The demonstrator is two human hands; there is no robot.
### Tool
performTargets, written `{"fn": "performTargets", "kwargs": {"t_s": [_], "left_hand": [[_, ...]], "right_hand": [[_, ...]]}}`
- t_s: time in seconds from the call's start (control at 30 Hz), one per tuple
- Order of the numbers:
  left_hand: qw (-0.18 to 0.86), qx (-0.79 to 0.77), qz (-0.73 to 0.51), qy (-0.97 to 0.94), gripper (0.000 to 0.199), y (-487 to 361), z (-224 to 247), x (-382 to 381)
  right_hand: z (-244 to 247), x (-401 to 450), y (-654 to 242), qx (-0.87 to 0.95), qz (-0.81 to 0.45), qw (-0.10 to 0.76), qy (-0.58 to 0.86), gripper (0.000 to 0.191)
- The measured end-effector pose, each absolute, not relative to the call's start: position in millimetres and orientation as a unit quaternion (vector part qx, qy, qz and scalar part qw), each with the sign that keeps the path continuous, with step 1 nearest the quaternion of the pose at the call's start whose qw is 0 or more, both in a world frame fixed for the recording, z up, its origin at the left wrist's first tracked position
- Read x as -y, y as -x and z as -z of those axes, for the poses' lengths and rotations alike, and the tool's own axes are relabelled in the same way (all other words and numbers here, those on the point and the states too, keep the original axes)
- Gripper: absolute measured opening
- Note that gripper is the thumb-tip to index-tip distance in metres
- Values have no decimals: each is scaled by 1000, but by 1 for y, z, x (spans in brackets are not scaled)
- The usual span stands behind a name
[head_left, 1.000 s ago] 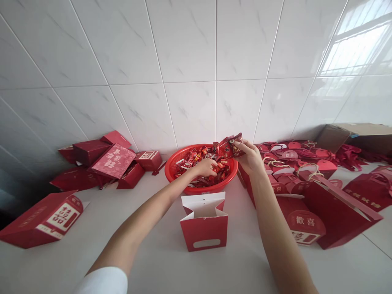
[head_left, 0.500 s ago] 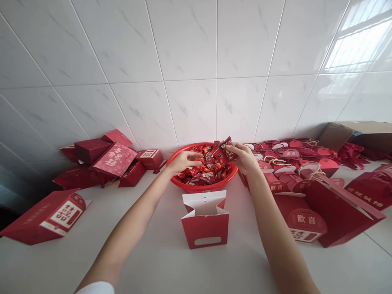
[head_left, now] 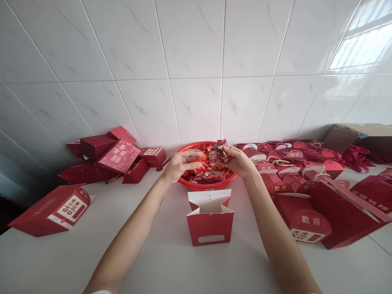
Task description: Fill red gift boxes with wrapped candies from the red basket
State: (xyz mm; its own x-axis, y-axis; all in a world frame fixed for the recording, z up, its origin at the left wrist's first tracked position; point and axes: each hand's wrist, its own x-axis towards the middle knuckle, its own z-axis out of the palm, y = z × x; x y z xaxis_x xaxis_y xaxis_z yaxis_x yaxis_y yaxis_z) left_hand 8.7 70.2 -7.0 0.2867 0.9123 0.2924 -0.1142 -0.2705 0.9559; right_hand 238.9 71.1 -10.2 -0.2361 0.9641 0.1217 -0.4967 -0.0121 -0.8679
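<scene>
A red basin (head_left: 211,187) full of wrapped candies stands near the wall. Over its right side my right hand (head_left: 240,162) is closed on dark red candy packets (head_left: 222,151). My left hand (head_left: 181,164) is over the basin's left edge, its thumb and fingers bent towards each other around orange-red candy wrappers (head_left: 197,162). In front of the basin an upright red paper box (head_left: 210,228) stands with its top open, white inside, touched by neither hand.
Red boxes (head_left: 119,156) are piled at the left, with a larger box (head_left: 52,210) before them. Many red gift boxes with rope handles (head_left: 294,163) and a tall red bag (head_left: 343,216) lie at the right. Behind them is a cardboard box (head_left: 339,136).
My left hand has drawn back slightly towards the basin's near left edge, its fingers now closer together. My right hand still holds dark red packets. The view has shifted a little left.
</scene>
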Motion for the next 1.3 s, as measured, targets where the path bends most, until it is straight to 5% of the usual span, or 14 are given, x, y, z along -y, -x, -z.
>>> {"fn": "performTargets", "kwargs": {"t_s": [0.27, 0.57, 0.77, 1.3], "left_hand": [[430, -301, -489, -697, 36, -11, 1, -61], [336, -283, -516, -736, 32, -7, -24, -10], [313, -253, -427, -810, 11, -12, -19, 25], [248, -276, -322, -871, 13, 1, -21, 21]], "right_hand": [[-4, -52, -223, 463, -690, 513, 216, 31], [-33, -14, -229, 580, -551, 561, 215, 27], [-44, 8, -253, 658, -520, 498, 220, 24], [-49, 16, -272, 676, -432, 538, 259, 25]]}}
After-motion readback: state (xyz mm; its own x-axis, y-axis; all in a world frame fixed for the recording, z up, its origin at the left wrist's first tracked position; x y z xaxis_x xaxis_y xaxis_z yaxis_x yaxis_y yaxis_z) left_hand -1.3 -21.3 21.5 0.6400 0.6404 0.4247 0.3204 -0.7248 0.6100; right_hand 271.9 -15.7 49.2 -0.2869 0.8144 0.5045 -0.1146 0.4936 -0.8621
